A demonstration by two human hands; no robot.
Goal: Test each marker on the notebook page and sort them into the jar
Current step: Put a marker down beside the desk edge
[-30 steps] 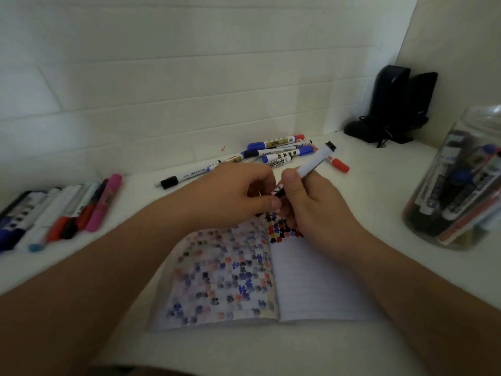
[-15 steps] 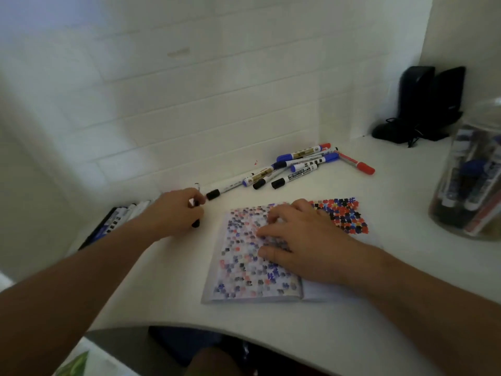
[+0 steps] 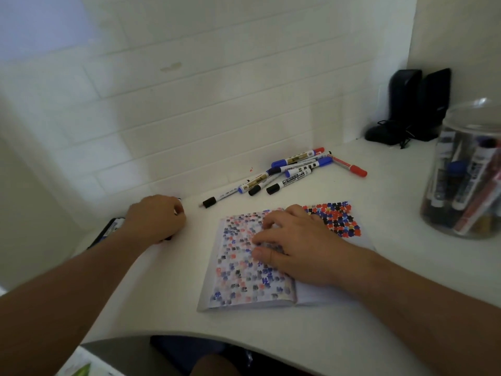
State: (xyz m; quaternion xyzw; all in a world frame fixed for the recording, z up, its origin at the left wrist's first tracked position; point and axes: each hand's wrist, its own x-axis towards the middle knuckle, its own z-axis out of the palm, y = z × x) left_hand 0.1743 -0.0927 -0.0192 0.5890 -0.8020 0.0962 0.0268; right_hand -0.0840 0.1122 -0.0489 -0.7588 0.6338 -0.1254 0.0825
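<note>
An open notebook (image 3: 238,270) lies on the white desk, its left page covered in faded colour marks and the far corner of its right page in bright red, blue and black marks (image 3: 336,218). My right hand (image 3: 295,248) rests flat on it with fingers spread and nothing in it. To the left of the notebook, my left hand (image 3: 156,218) is closed around a marker (image 3: 167,238); only the marker's dark ends show. A clear jar (image 3: 466,172) at the right holds several markers. A pile of loose markers (image 3: 295,169) lies by the wall.
A row of markers (image 3: 108,229) lies at the far left, mostly hidden behind my left hand. Two black speakers (image 3: 412,104) stand in the back right corner. The tiled wall runs close behind the pile. The desk's curved front edge (image 3: 244,340) is near me.
A second ago both hands held a marker over the notebook. My left hand has carried it left toward the row, and my right hand has settled flat on the page.
</note>
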